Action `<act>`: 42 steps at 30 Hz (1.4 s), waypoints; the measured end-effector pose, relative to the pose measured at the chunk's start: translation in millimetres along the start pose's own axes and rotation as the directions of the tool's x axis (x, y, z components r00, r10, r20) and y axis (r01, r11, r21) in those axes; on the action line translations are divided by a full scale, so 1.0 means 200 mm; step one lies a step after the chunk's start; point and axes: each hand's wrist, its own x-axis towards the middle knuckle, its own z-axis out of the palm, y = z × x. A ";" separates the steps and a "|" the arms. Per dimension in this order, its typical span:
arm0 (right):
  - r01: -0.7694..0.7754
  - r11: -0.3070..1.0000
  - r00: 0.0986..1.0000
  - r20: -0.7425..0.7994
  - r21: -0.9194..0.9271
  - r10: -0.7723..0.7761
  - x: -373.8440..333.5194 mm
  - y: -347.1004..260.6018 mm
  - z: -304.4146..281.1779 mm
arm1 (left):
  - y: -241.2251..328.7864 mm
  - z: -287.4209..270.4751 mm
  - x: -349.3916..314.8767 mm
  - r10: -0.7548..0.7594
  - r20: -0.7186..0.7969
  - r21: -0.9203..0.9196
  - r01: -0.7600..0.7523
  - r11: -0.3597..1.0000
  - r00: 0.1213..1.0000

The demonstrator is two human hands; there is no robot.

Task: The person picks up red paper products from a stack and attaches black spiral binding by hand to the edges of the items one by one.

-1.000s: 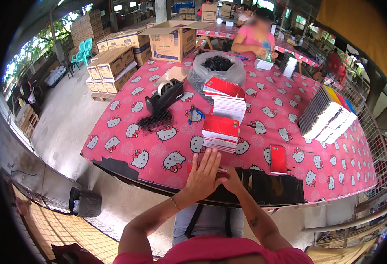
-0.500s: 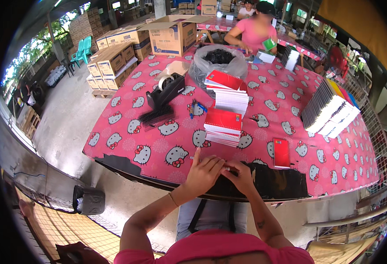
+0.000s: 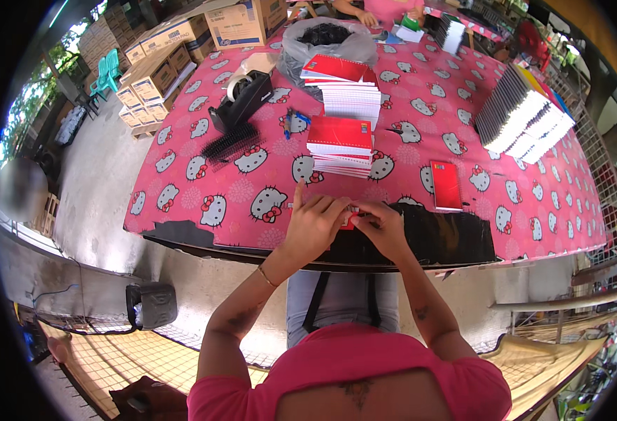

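Observation:
At the table's near edge, my left hand point(image 3: 313, 223) and my right hand point(image 3: 380, 226) meet with fingertips close together. Between them shows a little of a red notebook point(image 3: 348, 224), mostly hidden under my fingers. My left index finger points away from me, while its other fingers are bent over the notebook. The right thumb and fingers pinch at its edge. Just beyond my hands stands a stack of red notebooks point(image 3: 340, 137), with a taller stack of notebooks point(image 3: 350, 98) behind it. A single red notebook point(image 3: 446, 186) lies to the right of my hands.
Left of the stacks are a black tape dispenser point(image 3: 244, 102), black binding combs point(image 3: 230, 144) and blue pens point(image 3: 294, 122). A plastic bag point(image 3: 294, 52) of black pieces stands behind. Notebook piles point(image 3: 522, 116) sit at right, an open carton point(image 3: 237, 24) at back left. A person in pink point(image 3: 389, 8) works across the table.
My view has tilted downward, so the table sits higher in the picture. Both hands stay together at the near edge, and a bit more red shows between them.

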 end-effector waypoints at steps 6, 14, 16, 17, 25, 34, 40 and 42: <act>0.009 0.999 0.998 0.067 -0.049 -0.005 0.02 0.02 -0.08 | 0.00 0.00 0.01 0.011 -0.002 -0.019 -0.011 1.000 1.000; -0.057 0.998 0.969 0.239 -0.017 0.060 0.13 0.02 -0.17 | 0.02 -0.02 0.01 0.032 -0.017 -0.069 -0.033 0.997 0.999; -0.040 0.999 0.953 0.299 -0.032 0.048 0.16 0.01 -0.19 | 0.04 -0.03 0.02 0.027 -0.025 -0.100 -0.030 0.995 0.999; -0.039 0.998 0.944 0.327 -0.043 0.050 0.17 0.00 -0.19 | 0.03 -0.03 0.02 0.038 -0.021 -0.097 -0.040 0.995 0.999; 0.024 0.946 0.989 0.146 -0.325 0.025 0.12 -0.11 -0.08 | 0.05 -0.09 0.02 0.018 0.015 -0.137 -0.016 0.990 1.000; -0.049 0.998 0.993 0.101 -0.029 0.052 0.02 -0.14 -0.39 | 0.06 -0.08 0.50 0.323 -0.033 -0.456 -0.302 0.837 0.946; 0.056 0.703 0.873 -0.307 -0.709 -0.378 -0.01 -0.19 -0.67 | -0.32 -0.06 0.54 0.092 -0.022 -0.143 -0.094 0.985 0.996; 0.080 0.586 0.909 -0.183 -0.806 -0.374 -0.02 0.01 -0.79 | -0.46 0.04 0.51 0.126 -0.026 0.027 -0.126 0.992 0.992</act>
